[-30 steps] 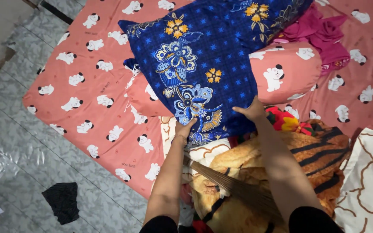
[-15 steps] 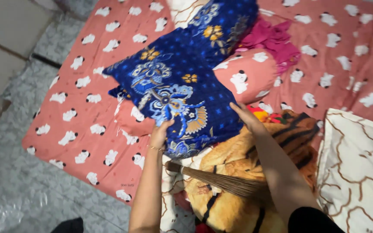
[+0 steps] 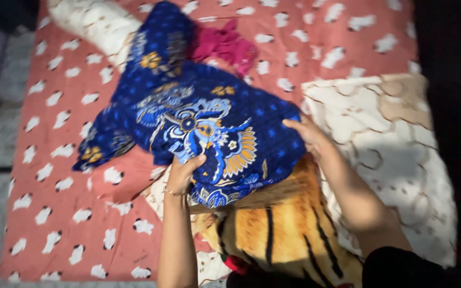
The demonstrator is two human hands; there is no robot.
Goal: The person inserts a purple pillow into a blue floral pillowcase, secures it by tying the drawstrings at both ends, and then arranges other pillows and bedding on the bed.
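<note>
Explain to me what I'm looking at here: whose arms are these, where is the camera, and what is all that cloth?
There is no machine: the camera sits on a person's head and looks down at their own bare arms. The left hand and the right hand grip a blue flowered pillow by its near edge. Under it lie a tiger-striped orange blanket and a cream patterned pillow, all on a pink sheet printed with small white animals. A magenta cloth lies farther back.

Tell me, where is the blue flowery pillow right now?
In the head view the blue pillow sits mid-frame over the pink sheet, gripped by the left hand and right hand, just above the tiger blanket.
</note>
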